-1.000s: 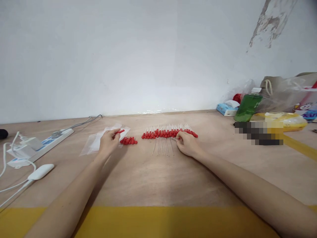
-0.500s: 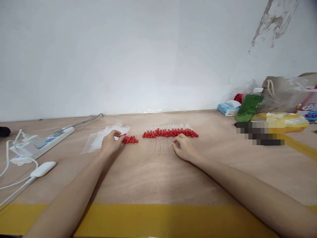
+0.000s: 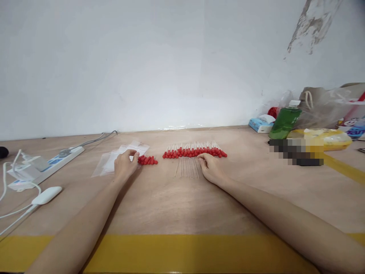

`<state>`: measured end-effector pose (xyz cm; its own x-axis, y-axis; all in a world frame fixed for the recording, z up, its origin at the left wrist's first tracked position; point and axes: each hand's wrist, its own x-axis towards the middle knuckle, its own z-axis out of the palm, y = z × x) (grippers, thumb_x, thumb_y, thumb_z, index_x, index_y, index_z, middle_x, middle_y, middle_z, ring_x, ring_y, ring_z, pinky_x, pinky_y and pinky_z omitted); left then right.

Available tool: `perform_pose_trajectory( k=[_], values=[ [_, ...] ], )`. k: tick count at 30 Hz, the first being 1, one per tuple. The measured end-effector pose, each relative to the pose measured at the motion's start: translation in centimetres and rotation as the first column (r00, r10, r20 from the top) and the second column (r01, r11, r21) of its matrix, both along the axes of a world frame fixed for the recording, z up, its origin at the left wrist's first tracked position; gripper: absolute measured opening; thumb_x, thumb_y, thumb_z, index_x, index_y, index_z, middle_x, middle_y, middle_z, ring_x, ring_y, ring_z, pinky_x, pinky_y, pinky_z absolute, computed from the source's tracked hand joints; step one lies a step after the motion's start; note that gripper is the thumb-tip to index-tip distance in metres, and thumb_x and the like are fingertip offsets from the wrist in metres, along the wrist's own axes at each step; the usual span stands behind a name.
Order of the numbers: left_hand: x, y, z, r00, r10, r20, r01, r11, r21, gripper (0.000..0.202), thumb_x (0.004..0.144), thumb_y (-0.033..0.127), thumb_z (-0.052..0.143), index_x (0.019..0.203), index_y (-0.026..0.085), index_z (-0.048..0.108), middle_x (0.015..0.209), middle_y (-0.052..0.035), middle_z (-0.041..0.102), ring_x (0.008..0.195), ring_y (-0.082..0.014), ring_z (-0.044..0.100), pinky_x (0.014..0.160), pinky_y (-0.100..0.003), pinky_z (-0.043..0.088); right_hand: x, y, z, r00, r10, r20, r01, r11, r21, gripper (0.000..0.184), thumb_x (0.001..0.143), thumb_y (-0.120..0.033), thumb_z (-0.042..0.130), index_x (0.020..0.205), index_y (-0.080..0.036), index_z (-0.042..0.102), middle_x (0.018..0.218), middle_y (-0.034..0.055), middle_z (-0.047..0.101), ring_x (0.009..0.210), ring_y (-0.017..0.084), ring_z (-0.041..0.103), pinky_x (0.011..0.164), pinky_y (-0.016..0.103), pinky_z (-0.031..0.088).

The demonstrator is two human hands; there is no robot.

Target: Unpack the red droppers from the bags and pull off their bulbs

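My left hand rests on the table with thumb and fingers pinched at the left end of a small pile of red caps. My right hand lies curled beside a few bare thin clear sticks. Its fingertips press together at the right end of these sticks, just below a long row of red-capped sticks. What the right fingers pinch is too thin to make out.
Clear plastic bags lie left of my left hand. A power strip with chargers, cables and a white adapter sits far left. A green bottle, tissue pack and bags stand back right. Yellow tape marks the near edge.
My left hand has lowered the red cap it held up down to the pile of caps. My right hand has shifted slightly left along the thin sticks.
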<state>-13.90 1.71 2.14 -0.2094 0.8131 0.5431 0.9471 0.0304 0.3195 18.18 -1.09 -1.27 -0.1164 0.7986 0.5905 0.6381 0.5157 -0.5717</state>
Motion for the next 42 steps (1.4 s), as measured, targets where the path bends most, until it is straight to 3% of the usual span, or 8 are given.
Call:
perform_pose_trajectory(
  k=[4, 8, 12, 18, 23, 26, 34, 42],
  values=[
    [2.6, -0.3, 0.7, 0.975, -0.127, -0.183, 0.144, 0.986, 0.082, 0.026, 0.08, 0.038, 0.044, 0.085, 0.021, 0.063, 0.095, -0.0052, 0.066, 0.092, -0.0246, 0.055, 0.081, -0.035, 0.037, -0.3, -0.2, -0.2, 1.0, 0.019, 0.023, -0.02, 0.996, 0.082, 0.017, 0.083, -0.018, 0.037, 0.083, -0.017, 0.053, 0.085, 0.0066, 0.055, 0.082, 0.016, 0.053, 0.074, 0.029, 0.043],
    [5.6, 0.4, 1.6, 0.917, -0.292, -0.271, 0.26, 0.954, -0.149, 0.026, 0.079, 0.036, 0.044, 0.084, 0.023, 0.066, 0.089, -0.0047, 0.068, 0.092, -0.0265, 0.056, 0.082, -0.039, 0.036, -0.3, -0.6, -0.2, 0.996, 0.057, 0.066, -0.065, 0.989, 0.129, 0.017, 0.084, -0.017, 0.036, 0.085, -0.017, 0.053, 0.087, 0.0072, 0.051, 0.083, 0.016, 0.051, 0.076, 0.03, 0.043],
    [7.0, 1.8, 1.6, 0.91, -0.335, -0.245, 0.266, 0.924, -0.274, 0.028, 0.077, 0.035, 0.046, 0.092, 0.022, 0.067, 0.087, -0.0049, 0.07, 0.091, -0.0274, 0.059, 0.086, -0.042, 0.033, -0.1, -0.4, -0.3, 0.999, 0.036, 0.033, -0.04, 0.99, 0.132, 0.018, 0.084, -0.018, 0.035, 0.085, -0.017, 0.053, 0.088, 0.0069, 0.051, 0.083, 0.016, 0.052, 0.076, 0.031, 0.044],
    [6.9, 2.6, 0.9, 0.918, -0.331, -0.22, 0.264, 0.922, -0.285, 0.029, 0.071, 0.028, 0.05, 0.094, 0.022, 0.067, 0.085, -0.0034, 0.071, 0.091, -0.0259, 0.061, 0.087, -0.039, 0.036, -0.1, 0.1, -0.7, 1.0, -0.016, 0.0, 0.016, 0.997, 0.077, 0.017, 0.084, -0.019, 0.035, 0.086, -0.017, 0.052, 0.091, 0.0075, 0.051, 0.085, 0.017, 0.052, 0.075, 0.033, 0.045],
    [6.9, 2.4, 0.6, 0.922, -0.329, -0.206, 0.268, 0.923, -0.277, 0.033, 0.068, 0.026, 0.051, 0.098, 0.024, 0.066, 0.094, -0.0036, 0.069, 0.097, -0.0272, 0.058, 0.09, -0.041, 0.034, -0.2, -0.2, -0.3, 0.994, 0.106, 0.041, -0.108, 0.993, 0.048, 0.019, 0.082, -0.015, 0.038, 0.097, -0.016, 0.049, 0.097, 0.0087, 0.052, 0.091, 0.016, 0.052, 0.079, 0.032, 0.044],
    [7.2, 2.6, 0.6, 0.917, -0.349, -0.19, 0.287, 0.913, -0.291, 0.031, 0.068, 0.03, 0.053, 0.096, 0.026, 0.066, 0.087, -0.0022, 0.07, 0.094, -0.0269, 0.06, 0.09, -0.042, 0.034, -0.2, -0.4, 0.0, 0.989, 0.125, 0.075, -0.128, 0.991, 0.038, 0.022, 0.081, -0.013, 0.038, 0.1, -0.016, 0.048, 0.098, 0.0089, 0.053, 0.094, 0.016, 0.052, 0.079, 0.032, 0.044],
    [7.3, 3.2, 1.1, 0.919, -0.37, -0.139, 0.318, 0.901, -0.296, 0.023, 0.07, 0.027, 0.055, 0.089, 0.026, 0.069, 0.081, -0.0003, 0.071, 0.083, -0.022, 0.064, 0.076, -0.031, 0.044, -0.3, -0.2, -0.5, 0.991, 0.108, 0.072, -0.112, 0.993, 0.046, 0.021, 0.081, -0.013, 0.038, 0.099, -0.016, 0.048, 0.099, 0.01, 0.052, 0.091, 0.017, 0.054, 0.079, 0.033, 0.045],
    [5.6, 0.4, 1.3, 0.958, -0.285, -0.014, 0.283, 0.956, -0.073, 0.03, 0.072, 0.028, 0.054, 0.1, 0.021, 0.064, 0.085, -0.0021, 0.07, 0.078, -0.0191, 0.065, 0.076, -0.029, 0.048, -0.3, 0.1, -0.3, 0.969, 0.158, 0.192, -0.129, 0.979, -0.155, 0.032, 0.083, -0.017, 0.039, 0.115, -0.011, 0.042, 0.112, 0.0167, 0.054, 0.106, 0.022, 0.05, 0.089, 0.039, 0.039]
  ],
)
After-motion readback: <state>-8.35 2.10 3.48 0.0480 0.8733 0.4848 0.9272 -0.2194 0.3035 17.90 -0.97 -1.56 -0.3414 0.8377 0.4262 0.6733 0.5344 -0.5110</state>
